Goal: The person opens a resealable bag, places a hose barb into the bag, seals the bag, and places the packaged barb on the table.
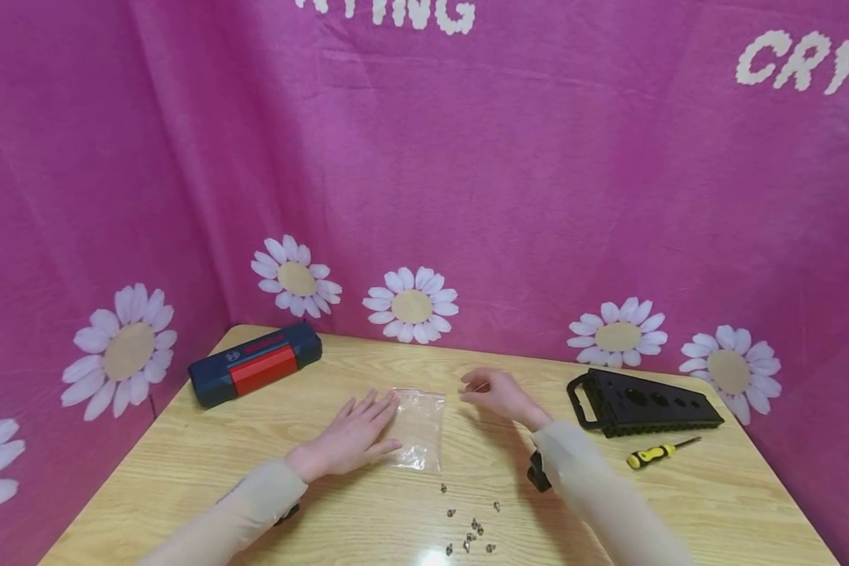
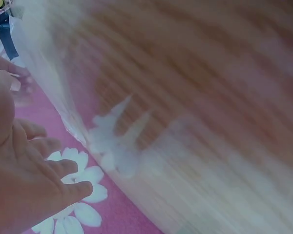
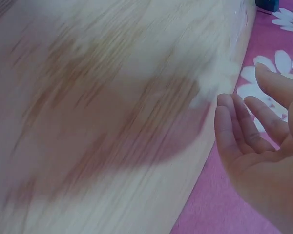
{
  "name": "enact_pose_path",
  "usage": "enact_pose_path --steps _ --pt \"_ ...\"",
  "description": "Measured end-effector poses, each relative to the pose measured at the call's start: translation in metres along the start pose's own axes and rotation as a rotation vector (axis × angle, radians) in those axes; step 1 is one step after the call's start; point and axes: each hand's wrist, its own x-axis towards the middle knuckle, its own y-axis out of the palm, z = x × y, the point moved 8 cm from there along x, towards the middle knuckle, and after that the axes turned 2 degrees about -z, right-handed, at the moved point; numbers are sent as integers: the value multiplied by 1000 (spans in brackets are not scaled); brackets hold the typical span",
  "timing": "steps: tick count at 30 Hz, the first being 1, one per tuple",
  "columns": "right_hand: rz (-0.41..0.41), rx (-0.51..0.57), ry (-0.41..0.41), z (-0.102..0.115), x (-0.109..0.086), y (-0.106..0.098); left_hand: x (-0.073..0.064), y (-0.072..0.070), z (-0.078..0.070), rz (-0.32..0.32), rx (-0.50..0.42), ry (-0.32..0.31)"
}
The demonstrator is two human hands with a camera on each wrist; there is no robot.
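A clear zip-lock bag (image 1: pixel 420 428) lies flat on the wooden table, its red-edged top toward the back. My left hand (image 1: pixel 354 434) lies palm down at the bag's left side, fingers spread, with fingertips over its edge. To the right of the bag, my right hand (image 1: pixel 501 395) hovers above the tabletop, its fingers loosely bent and nothing between them. In the right wrist view that hand (image 3: pixel 259 131) shows relaxed, slightly curled fingers. Several small metal screws (image 1: pixel 475 524) are scattered in front of the bag, nearer to me.
At the back left sits a dark blue and red Bosch case (image 1: pixel 255 365). A black holder with a handle and round holes (image 1: pixel 654 402) lies at the right, with a yellow and black screwdriver (image 1: pixel 661 452) in front of it. A pink flowered cloth (image 1: pixel 509 196) hangs behind the table (image 1: pixel 311 511).
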Motion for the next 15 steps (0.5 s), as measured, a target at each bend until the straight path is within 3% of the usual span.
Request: enact_pose_path --steps 15 --pt "42 -32 21 8 19 27 2 10 -12 55 24 54"
